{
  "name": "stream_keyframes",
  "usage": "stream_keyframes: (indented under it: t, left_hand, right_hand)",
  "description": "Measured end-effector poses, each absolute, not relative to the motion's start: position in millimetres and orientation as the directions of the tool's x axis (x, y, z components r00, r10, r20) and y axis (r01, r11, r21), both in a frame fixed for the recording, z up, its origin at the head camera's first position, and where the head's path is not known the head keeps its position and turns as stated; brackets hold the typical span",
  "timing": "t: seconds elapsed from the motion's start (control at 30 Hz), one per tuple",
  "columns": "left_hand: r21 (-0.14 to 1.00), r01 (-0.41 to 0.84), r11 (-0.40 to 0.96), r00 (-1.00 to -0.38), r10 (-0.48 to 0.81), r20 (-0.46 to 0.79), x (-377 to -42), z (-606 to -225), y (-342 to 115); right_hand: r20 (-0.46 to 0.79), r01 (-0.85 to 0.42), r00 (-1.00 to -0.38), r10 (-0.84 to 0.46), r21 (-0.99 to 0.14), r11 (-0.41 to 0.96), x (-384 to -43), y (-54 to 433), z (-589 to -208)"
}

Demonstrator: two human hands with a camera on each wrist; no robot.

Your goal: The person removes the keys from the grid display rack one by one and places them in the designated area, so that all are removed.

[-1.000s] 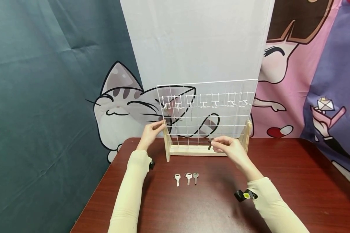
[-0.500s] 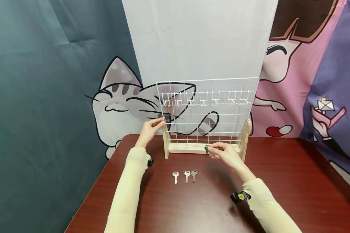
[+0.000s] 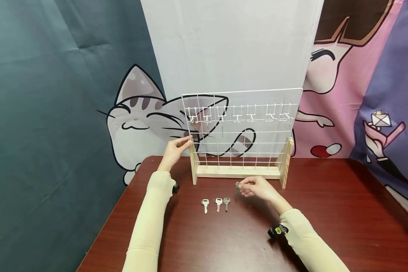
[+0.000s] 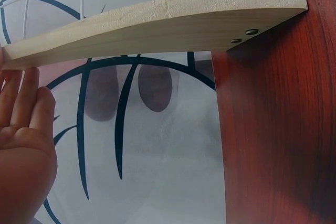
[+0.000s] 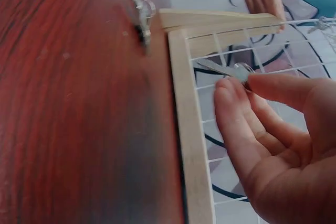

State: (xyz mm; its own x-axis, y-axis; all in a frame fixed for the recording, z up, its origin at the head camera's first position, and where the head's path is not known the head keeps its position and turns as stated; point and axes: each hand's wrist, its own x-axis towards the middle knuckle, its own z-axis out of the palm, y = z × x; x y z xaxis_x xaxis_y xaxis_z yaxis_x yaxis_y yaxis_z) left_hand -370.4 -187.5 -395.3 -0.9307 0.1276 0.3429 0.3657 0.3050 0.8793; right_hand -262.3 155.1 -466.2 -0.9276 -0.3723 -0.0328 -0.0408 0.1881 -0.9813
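My left hand [image 3: 174, 151] grips the upper end of the left wooden side post [image 4: 157, 19] of a white wire grid rack [image 3: 238, 166]. Between right thumb and fingertips, my right hand [image 3: 258, 189] pinches a metal key [image 5: 218, 67] with a small ring. That hand is low in front of the rack's wooden base, just right of the loose keys. Three keys lie in a row on the table: a silver key [image 3: 205, 206] at left, another silver key [image 3: 218, 204] in the middle, and a darker key [image 3: 226, 204] at right.
Several white hooks [image 3: 251, 116] line the upper grid, and thin key-like pieces hang at the leftmost ones. The rack stands near the back of the reddish-brown table [image 3: 204, 241]. Behind it hangs a printed cloth [image 3: 238, 45].
My right hand has come down and to the left with its key, from in front of the rack's base toward the loose keys. The left hand stays at the post.
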Motion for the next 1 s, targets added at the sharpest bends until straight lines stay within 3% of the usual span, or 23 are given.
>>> stream_keyframes:
  t: [0.17, 0.57, 0.83, 1.0]
  left_hand:
    - [0.886, 0.365, 0.288, -0.931, 0.121, 0.344, -370, -397, -186]
    - [0.885, 0.373, 0.278, -0.927, 0.131, 0.350, -371, -396, -185]
    - [0.889, 0.363, 0.278, -0.931, 0.137, 0.337, -366, -392, -184]
    - [0.887, 0.361, 0.287, -0.932, 0.149, 0.331, -364, -388, -184]
  right_hand:
    - [-0.081, -0.029, -0.894, -0.441, -0.971, 0.236, -261, 152, -476]
    - [-0.169, 0.028, -0.867, -0.470, -0.956, 0.292, -262, 147, -486]
    - [-0.131, -0.079, -0.909, -0.396, -0.878, 0.472, -258, 143, -488]
    - [-0.132, -0.086, -0.917, -0.377, -0.857, 0.508, -258, 143, -490]
